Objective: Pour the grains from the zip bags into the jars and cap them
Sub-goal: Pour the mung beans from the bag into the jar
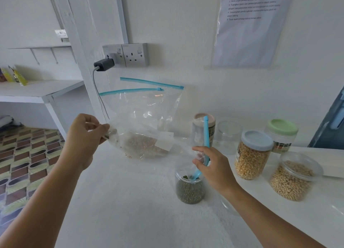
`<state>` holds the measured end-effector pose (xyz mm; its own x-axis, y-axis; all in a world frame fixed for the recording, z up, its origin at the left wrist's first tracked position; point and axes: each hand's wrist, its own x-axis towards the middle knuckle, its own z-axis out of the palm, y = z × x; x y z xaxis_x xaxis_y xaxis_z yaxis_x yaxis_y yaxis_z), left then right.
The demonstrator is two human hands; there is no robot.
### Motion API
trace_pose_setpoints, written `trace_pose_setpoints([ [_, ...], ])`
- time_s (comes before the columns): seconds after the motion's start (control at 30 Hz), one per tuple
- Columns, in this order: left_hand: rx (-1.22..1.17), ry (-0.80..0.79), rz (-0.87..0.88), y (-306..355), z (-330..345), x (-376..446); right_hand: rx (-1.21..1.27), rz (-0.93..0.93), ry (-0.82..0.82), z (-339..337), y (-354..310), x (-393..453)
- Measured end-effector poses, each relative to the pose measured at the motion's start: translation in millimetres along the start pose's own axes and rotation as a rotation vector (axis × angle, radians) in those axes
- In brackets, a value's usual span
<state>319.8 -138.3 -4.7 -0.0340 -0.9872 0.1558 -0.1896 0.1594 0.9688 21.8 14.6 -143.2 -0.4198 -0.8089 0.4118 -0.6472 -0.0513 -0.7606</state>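
I hold a nearly empty clear zip bag (183, 145) tipped over an open jar (189, 189) of dark green grains. My left hand (86, 136) pinches the bag's bottom corner and lifts it. My right hand (210, 165) grips the bag's blue zip mouth, which dips into the jar. A few green grains show at the jar's neck. Behind it, two more zip bags (145, 117) lean on the wall, one holding light brown grains.
To the right stand a capped jar of yellow grains (252, 154), an open jar of beige grains (293, 178), a green-lidded jar (282, 134), a beige-lidded jar (203, 130) and an empty clear jar (229, 136). A charger cable (101, 98) hangs from the wall socket.
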Motion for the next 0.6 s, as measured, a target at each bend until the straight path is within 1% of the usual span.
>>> trace_pose_setpoints([
  [0.1, 0.042, -0.051, 0.056, 1, -3, -4, 0.006, -0.001, 0.003, 0, -1, -1],
  [0.2, 0.019, -0.147, 0.061, 5, -6, -7, -0.019, -0.008, 0.01, 1, 0, -1],
  [0.3, 0.05, -0.205, 0.085, 9, -8, -9, -0.021, -0.007, 0.014, 1, -1, 0],
  [0.47, 0.003, -0.221, 0.117, 16, -9, -11, -0.037, -0.025, -0.002, -1, 0, 0],
  [0.6, -0.003, -0.19, 0.14, 23, -11, -8, -0.037, -0.028, -0.017, -3, 0, 1],
])
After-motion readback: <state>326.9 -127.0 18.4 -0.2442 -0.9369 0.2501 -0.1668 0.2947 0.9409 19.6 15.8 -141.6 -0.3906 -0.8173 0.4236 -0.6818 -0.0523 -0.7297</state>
